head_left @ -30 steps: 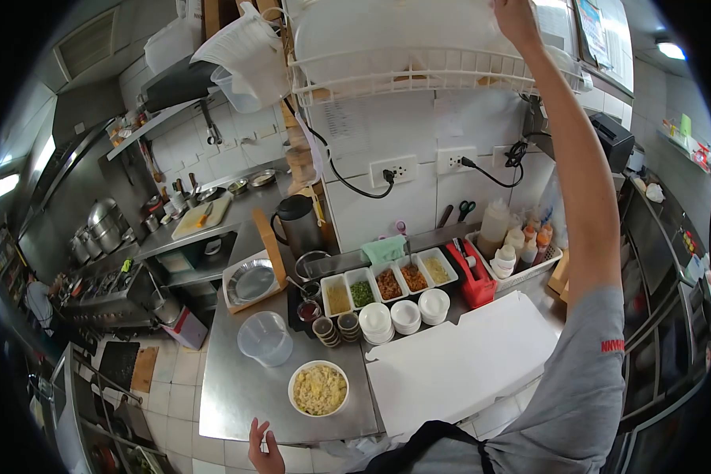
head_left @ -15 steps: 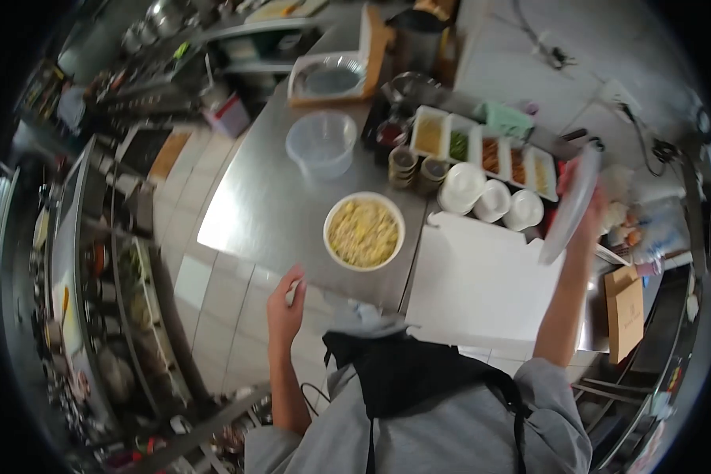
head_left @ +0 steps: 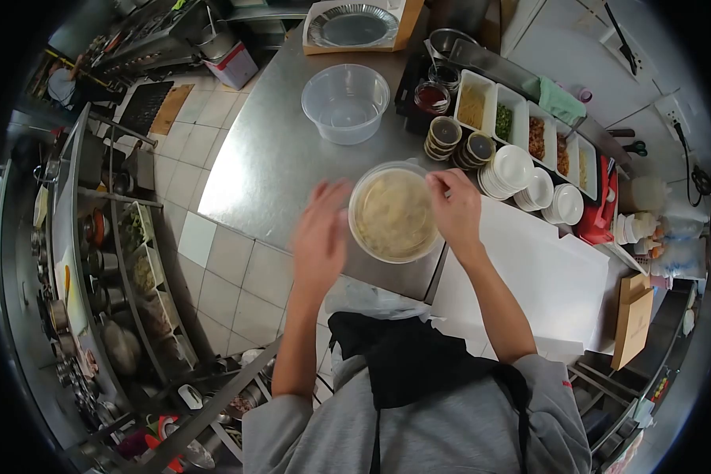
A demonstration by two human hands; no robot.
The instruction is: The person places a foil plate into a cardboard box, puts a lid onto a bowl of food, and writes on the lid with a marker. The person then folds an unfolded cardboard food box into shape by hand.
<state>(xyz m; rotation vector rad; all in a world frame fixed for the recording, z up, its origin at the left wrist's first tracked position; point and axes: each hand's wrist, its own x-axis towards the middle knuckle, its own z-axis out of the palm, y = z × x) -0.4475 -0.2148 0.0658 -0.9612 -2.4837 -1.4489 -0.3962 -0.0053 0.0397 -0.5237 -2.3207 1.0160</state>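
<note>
A round bowl of yellowish food (head_left: 393, 215) stands near the front edge of the steel counter, with a clear plastic lid (head_left: 383, 171) lying over its top. My right hand (head_left: 457, 207) pinches the lid's rim at the bowl's right side, fingers closed. At the left side of the bowl is my left hand (head_left: 322, 229), blurred by motion, its fingers apart and holding nothing. Behind the bowl sits a transparent plastic tub (head_left: 345, 103). Whether the lid is pressed down all round cannot be made out.
White trays of toppings (head_left: 511, 113) line the back, with lidded cups (head_left: 444, 136) and stacked white lids (head_left: 512, 167) before them. A white board (head_left: 521, 276) lies at the right. A foil tray (head_left: 353, 26) is at the back; a person (head_left: 61, 85) is far left.
My right hand has come down from the upper right, bringing the clear lid over the bowl. My left hand has moved up beside the bowl. The view has tilted downward.
</note>
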